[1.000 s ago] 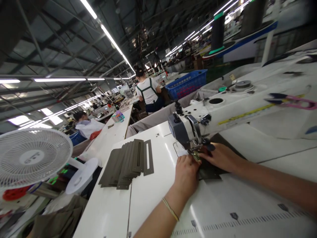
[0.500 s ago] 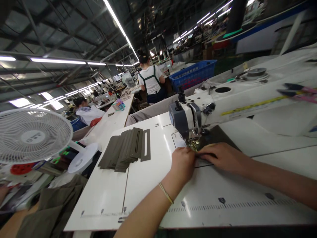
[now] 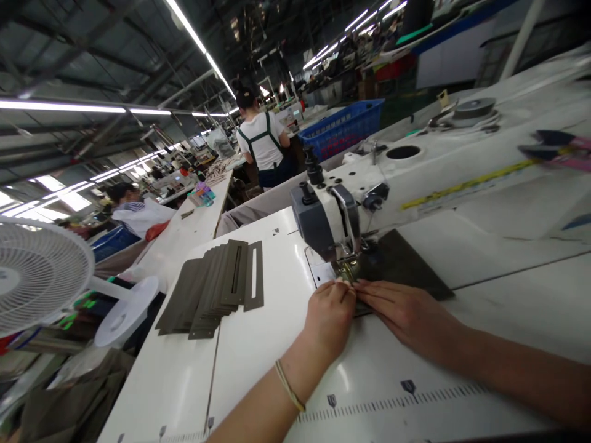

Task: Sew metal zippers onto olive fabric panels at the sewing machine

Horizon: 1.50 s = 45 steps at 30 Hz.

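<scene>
Dark olive fabric (image 3: 401, 261) lies flat under and to the right of the sewing machine head (image 3: 323, 215). My left hand (image 3: 331, 314) is closed, its fingertips pinched at the fabric edge just in front of the presser foot. Beside it, my right hand (image 3: 410, 314) rests on the near edge of the fabric, fingers stretched forward and fairly flat. The hands nearly touch at the fingertips. To the left, a fanned stack of olive pieces (image 3: 203, 283) lies on the white table, with one slotted piece (image 3: 253, 277) at its right end.
A white fan (image 3: 124, 307) stands at the left. Pink-handled cutters (image 3: 554, 147) and a yellow tape measure (image 3: 466, 183) are on the machine arm. Behind are a blue basket (image 3: 344, 129) and a person in a white shirt (image 3: 263, 144); another person sits at far left.
The view has shifted right. My right hand has gone from gripping the fabric edge to lying flatter on it, and more of the fabric shows beside the machine.
</scene>
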{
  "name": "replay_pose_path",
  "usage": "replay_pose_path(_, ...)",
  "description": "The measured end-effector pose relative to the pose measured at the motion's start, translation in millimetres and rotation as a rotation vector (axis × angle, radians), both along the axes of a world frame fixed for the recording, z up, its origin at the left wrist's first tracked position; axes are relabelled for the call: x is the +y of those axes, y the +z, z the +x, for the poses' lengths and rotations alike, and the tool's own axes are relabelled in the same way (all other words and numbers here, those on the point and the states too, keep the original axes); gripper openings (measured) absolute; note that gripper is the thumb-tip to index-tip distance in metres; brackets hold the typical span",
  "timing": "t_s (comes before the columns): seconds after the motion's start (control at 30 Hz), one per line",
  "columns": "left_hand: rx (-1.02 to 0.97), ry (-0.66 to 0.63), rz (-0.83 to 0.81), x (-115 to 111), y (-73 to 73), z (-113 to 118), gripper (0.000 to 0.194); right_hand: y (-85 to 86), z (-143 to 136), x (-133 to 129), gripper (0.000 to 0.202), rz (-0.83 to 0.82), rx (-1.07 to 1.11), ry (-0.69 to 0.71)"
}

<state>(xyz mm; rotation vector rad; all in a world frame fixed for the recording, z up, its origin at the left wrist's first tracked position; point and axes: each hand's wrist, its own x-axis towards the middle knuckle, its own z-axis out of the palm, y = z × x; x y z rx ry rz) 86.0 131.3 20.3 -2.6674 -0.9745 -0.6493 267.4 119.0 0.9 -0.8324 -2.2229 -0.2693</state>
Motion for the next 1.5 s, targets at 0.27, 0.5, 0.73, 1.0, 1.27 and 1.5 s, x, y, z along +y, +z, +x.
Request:
replay_pose_path(0.27,0.009,0.08,-0.094,9.3,-2.5,0.4,0.01,2.5,-3.2,10.4,0.037,0.03,0.008,-0.018)
replay_pose_path(0.5,-0.18,0.057,-0.201,-11.1,-0.2,-13.3,0.033,-4.3,6.5,0.5,0.038,0.044,-0.068,-0.081)
replay_pose_path(0.73,-0.172,-0.027,-0.114,-12.1,-10.1,-14.6,0.017,-13.9,7.9,-0.8,0.038,0.154,-0.172,-0.095)
replay_pose_path(1.0,-0.099,-0.024,-0.037,-1.7,-9.7,-13.3,0.02,-17.9,11.1,7.6,0.033,0.142,-0.174,-0.069)
replay_pose_path(1.27,-0.154,-0.036,-0.069,13.2,-11.3,-14.9,0.018,-15.4,7.2,23.5,0.032,0.067,-0.11,-0.061)
replay_pose_path(1.5,-0.195,0.013,-0.082,28.3,-11.9,-11.7,0.012,-6.5,5.2,39.5,0.034,0.085,-0.086,-0.058)
